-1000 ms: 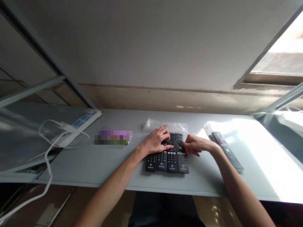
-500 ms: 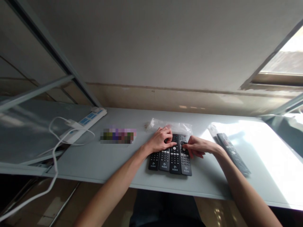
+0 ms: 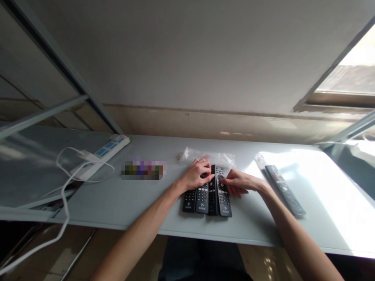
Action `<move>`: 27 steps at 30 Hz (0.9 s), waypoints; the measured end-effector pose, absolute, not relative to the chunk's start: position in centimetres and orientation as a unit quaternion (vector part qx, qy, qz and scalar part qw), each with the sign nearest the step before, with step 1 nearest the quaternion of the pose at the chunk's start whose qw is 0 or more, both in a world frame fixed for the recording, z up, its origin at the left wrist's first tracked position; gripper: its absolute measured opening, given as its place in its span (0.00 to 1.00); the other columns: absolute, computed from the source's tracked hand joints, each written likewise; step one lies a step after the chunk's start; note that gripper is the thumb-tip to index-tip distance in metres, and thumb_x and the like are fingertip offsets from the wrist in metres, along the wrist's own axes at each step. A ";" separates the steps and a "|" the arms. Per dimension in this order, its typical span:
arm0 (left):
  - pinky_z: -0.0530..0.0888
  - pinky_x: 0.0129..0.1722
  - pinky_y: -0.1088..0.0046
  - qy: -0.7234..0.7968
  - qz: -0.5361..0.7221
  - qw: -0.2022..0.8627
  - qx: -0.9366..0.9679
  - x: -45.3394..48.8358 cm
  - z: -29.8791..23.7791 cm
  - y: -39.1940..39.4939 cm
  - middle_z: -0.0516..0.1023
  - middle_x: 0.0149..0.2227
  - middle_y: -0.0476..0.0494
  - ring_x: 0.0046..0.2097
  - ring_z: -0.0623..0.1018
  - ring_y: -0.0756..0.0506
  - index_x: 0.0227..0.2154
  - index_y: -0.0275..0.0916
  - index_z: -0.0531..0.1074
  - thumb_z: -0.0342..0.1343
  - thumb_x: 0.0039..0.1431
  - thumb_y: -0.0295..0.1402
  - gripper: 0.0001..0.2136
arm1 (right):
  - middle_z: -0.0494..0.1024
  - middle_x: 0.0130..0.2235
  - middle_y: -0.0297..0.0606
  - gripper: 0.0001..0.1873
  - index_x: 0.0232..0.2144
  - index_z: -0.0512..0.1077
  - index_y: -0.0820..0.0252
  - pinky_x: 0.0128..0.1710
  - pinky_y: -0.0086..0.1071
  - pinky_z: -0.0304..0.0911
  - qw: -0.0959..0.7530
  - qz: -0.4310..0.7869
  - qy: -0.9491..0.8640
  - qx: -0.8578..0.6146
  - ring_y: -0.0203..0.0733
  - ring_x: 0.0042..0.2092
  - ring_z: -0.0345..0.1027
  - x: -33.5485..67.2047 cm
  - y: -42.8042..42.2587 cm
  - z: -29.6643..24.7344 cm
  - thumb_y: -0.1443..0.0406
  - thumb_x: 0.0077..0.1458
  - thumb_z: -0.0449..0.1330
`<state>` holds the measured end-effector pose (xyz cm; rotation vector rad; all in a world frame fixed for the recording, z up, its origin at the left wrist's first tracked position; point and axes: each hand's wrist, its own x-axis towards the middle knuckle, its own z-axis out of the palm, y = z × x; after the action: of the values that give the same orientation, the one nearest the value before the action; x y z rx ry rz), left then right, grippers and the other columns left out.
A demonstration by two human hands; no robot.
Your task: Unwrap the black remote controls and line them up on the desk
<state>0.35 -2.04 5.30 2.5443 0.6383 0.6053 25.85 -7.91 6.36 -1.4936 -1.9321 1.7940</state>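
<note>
Several black remote controls stand side by side on the table: the leftmost remote [image 3: 189, 205], the second remote [image 3: 202, 201], the third remote [image 3: 212, 201] and the rightmost remote [image 3: 225, 203]. The third is tipped partly onto its side, so its face looks narrow. My left hand [image 3: 197, 175] lies curled over the upper part of the left ones, its thumb reaching to the third. With the thumb on its face and the fingers at its right side, my right hand [image 3: 238, 182] grips the rightmost remote. The remotes' left upper ends are hidden under my left hand.
Behind the remotes lies a crumpled clear plastic bag [image 3: 219, 159]. To the right, another remote in a clear sleeve [image 3: 284, 189] rests in sunlight. A blurred colourful item [image 3: 143, 169] and a white power strip [image 3: 108, 150] with cables are on the left of the table [image 3: 131, 210].
The third remote has tipped from flat onto its side. My right hand and the rightmost remote have shifted left, closing in on the others. My left hand stays over the row.
</note>
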 end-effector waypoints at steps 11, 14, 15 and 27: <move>0.73 0.54 0.59 0.227 0.229 0.198 0.926 0.1 6.0 -2.1 0.77 0.36 0.44 0.46 0.74 0.42 0.28 0.39 0.74 0.54 0.73 0.35 0.15 | 0.69 0.15 0.34 0.35 0.22 0.74 0.62 0.16 0.26 0.46 0.022 0.560 -0.651 -0.512 0.29 0.16 0.53 26.7 -8.2 7.8 0.40 0.67 0.56; 0.73 0.50 0.60 0.226 0.223 0.186 0.930 -0.1 5.8 -1.7 0.77 0.33 0.45 0.43 0.74 0.43 0.26 0.40 0.73 0.54 0.72 0.34 0.15 | 0.69 0.16 0.35 0.35 0.22 0.74 0.63 0.17 0.27 0.45 0.018 0.552 -0.655 -0.517 0.29 0.16 0.53 27.1 -8.2 8.2 0.41 0.66 0.57; 0.72 0.49 0.61 0.228 0.220 0.180 0.931 -0.2 5.7 -1.5 0.77 0.32 0.45 0.42 0.74 0.43 0.26 0.39 0.73 0.54 0.72 0.33 0.16 | 0.69 0.16 0.36 0.34 0.22 0.74 0.63 0.17 0.28 0.45 0.018 0.550 -0.656 -0.517 0.29 0.16 0.53 27.2 -8.2 8.4 0.41 0.65 0.57; 0.71 0.42 0.64 0.304 0.171 0.128 0.928 -1.2 5.1 -0.8 0.81 0.29 0.43 0.34 0.79 0.44 0.24 0.38 0.77 0.53 0.74 0.37 0.20 | 0.70 0.15 0.35 0.35 0.20 0.71 0.60 0.16 0.28 0.49 0.068 0.479 -0.662 -0.572 0.31 0.16 0.56 26.8 -7.8 7.8 0.37 0.62 0.61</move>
<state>-1.18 -0.75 5.09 2.6998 0.8833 0.4982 26.80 -7.85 7.84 -1.7237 -1.9945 1.4419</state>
